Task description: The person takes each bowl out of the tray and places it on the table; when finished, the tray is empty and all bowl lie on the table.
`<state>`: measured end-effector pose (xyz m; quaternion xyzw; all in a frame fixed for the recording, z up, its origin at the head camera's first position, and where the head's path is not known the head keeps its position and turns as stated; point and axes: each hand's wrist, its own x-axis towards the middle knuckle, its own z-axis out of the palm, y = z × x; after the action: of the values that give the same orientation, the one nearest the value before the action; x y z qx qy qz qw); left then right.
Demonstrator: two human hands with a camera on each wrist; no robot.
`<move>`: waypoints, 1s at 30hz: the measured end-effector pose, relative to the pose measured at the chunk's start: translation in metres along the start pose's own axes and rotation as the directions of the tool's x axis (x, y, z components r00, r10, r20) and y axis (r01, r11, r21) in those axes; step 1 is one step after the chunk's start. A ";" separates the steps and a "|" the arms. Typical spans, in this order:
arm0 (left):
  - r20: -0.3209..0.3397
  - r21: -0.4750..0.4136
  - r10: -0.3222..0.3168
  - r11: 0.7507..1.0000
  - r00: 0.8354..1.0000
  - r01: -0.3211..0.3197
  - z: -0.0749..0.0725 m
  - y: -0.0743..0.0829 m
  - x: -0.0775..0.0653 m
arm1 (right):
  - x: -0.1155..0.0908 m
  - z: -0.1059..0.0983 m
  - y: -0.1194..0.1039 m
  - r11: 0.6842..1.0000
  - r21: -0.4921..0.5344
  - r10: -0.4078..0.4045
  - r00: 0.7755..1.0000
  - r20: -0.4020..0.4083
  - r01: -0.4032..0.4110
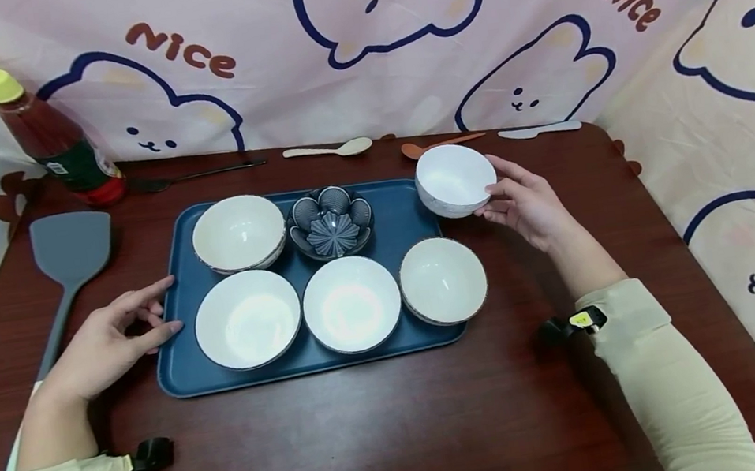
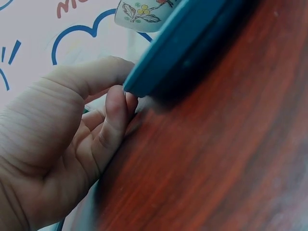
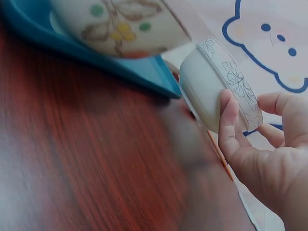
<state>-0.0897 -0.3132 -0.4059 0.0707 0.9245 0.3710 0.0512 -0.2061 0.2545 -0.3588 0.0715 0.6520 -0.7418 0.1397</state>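
Note:
My right hand (image 1: pixel 524 204) holds a small white bowl (image 1: pixel 456 180) at the tray's back right corner. Its thumb is on the bowl's side, and grey leaf drawings band the outside in the right wrist view. At the left, my left hand (image 1: pixel 115 338) grips the rim of a blue tray (image 1: pixel 379 352), thumb and forefinger over the edge and other fingers curled beside it. On the tray stand a back left bowl (image 1: pixel 239 234), a dark flower-shaped bowl (image 1: pixel 331 226), a front left bowl (image 1: pixel 249 320), a front middle bowl (image 1: pixel 352 304) and a front right bowl (image 1: pixel 444 281) overhanging the edge.
A grey spatula (image 1: pixel 73 248) lies left of the tray, below a sauce bottle (image 1: pixel 60 142). Along the back lie a black fork (image 1: pixel 197 174), a cream spoon (image 1: pixel 330 149), an orange spoon (image 1: pixel 440 144) and a white knife (image 1: pixel 539 131). A patterned cloth (image 1: pixel 275 113) hangs behind.

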 end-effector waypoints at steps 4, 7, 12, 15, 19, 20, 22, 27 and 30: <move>0.001 0.003 0.001 1.000 1.000 -0.001 0.001 0.000 0.001 | 0.004 -0.005 0.000 1.000 0.014 0.006 1.000 -0.019 -0.005; 0.000 -0.005 -0.009 1.000 1.000 0.009 0.002 0.000 0.001 | 0.008 -0.007 0.002 1.000 0.017 0.009 1.000 -0.028 -0.008; 0.001 -0.002 -0.025 1.000 1.000 0.025 0.002 -0.001 0.002 | 0.015 -0.011 0.008 0.998 0.055 0.018 0.999 -0.037 -0.016; 0.008 0.000 -0.020 1.000 1.000 0.020 0.002 -0.001 0.001 | 0.018 -0.012 0.010 0.996 0.080 0.032 0.998 -0.044 -0.028; 0.007 0.000 -0.023 1.000 1.000 0.023 0.002 -0.002 0.000 | 0.021 -0.013 0.014 0.996 0.083 0.039 0.998 -0.049 -0.035; 0.006 0.001 -0.021 1.000 1.000 0.021 0.001 -0.002 0.000 | 0.021 -0.013 0.014 0.996 0.085 0.039 0.998 -0.048 -0.034; 0.000 0.002 -0.014 1.000 1.000 0.014 0.001 -0.002 -0.001 | 0.023 -0.014 0.015 0.996 0.086 0.036 0.998 -0.046 -0.032; -0.007 0.007 0.002 1.000 1.000 -0.001 0.002 -0.002 -0.001 | 0.022 -0.015 0.015 0.997 0.069 0.030 0.998 -0.058 -0.026; -0.004 0.010 0.000 1.000 1.000 0.000 0.002 -0.002 0.000 | 0.019 -0.017 0.015 0.998 0.052 0.028 0.998 -0.052 -0.025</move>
<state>-0.0898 -0.3135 -0.4090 0.0702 0.9264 0.3668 0.0490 -0.2215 0.2676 -0.3810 0.1032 0.6352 -0.7542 0.1305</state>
